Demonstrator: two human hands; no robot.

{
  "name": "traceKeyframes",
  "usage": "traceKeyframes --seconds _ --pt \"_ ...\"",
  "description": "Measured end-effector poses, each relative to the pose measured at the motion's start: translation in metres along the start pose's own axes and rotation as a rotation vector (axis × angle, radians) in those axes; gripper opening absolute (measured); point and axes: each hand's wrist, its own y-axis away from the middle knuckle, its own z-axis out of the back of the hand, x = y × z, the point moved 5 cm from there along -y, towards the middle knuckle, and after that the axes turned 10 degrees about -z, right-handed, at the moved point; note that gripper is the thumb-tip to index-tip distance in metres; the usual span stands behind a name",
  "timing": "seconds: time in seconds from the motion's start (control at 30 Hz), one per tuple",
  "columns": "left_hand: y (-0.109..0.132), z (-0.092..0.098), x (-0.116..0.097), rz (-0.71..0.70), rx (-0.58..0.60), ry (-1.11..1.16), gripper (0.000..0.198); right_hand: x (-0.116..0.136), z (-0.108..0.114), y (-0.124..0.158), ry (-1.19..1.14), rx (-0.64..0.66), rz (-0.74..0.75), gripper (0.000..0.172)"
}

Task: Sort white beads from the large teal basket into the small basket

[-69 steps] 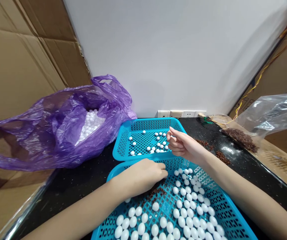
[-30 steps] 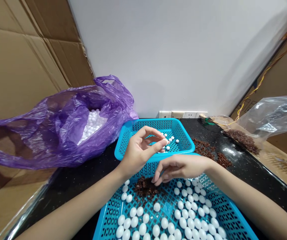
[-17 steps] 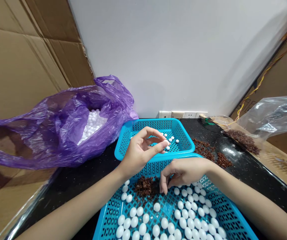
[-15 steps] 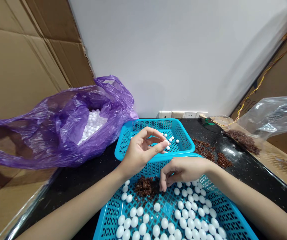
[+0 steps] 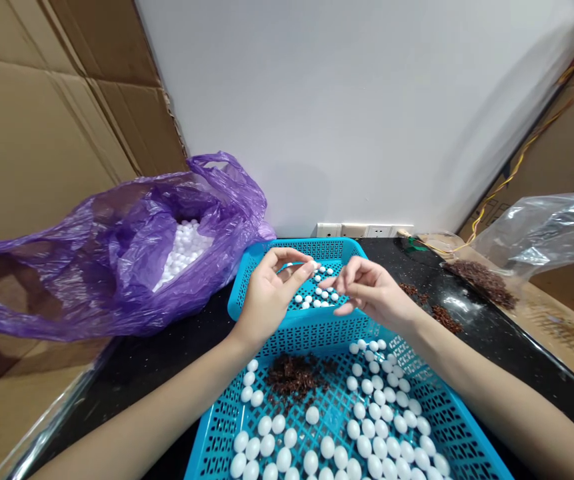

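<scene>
Above the small blue basket (image 5: 239,293), my left hand (image 5: 273,290) pinches a small white ball (image 5: 313,265) between thumb and fingertips. My right hand (image 5: 369,288) hovers just right of it, thumb and index finger pressed together; whatever they may hold is too small to make out. The two hands are apart. Below them is a larger blue basket (image 5: 207,443), holding many white balls (image 5: 312,415) and a heap of small dark brown pieces (image 5: 294,377). More white balls (image 5: 317,303) lie in the small basket, partly hidden by my hands.
At left, an open purple plastic bag (image 5: 131,260) holds many white balls. Loose brown pieces (image 5: 447,319) lie on the black countertop (image 5: 471,347). A clear bag (image 5: 541,233) with brown pieces is at right. Sockets (image 5: 354,230) and a yellow cable (image 5: 497,187) are along the wall.
My right hand has risen from the brown heap in the large basket and moved up beside my left hand. My left hand has shifted slightly left, still pinching the white ball.
</scene>
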Motion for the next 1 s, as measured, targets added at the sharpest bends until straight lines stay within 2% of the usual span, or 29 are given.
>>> traceKeyframes --seconds 0.07,0.17,0.3,0.57,1.0 --pt "0.000 -0.001 0.004 0.031 0.006 0.002 0.023 0.003 0.010 -0.002 -0.127 -0.112 0.029 0.014" --pt "0.004 -0.008 0.009 0.116 0.121 0.088 0.030 0.002 0.018 -0.005 -0.270 -0.179 -0.011 0.025" --pt "0.009 -0.015 0.008 0.132 0.212 0.177 0.033 -0.001 0.013 -0.005 -0.288 -0.118 -0.075 0.026" --pt "0.010 -0.018 0.009 0.157 0.240 0.209 0.038 0.000 0.003 -0.003 -0.222 0.015 -0.089 0.021" --pt "0.009 -0.017 0.006 0.127 0.218 0.191 0.040 -0.001 0.003 -0.003 -0.096 -0.020 -0.079 0.019"
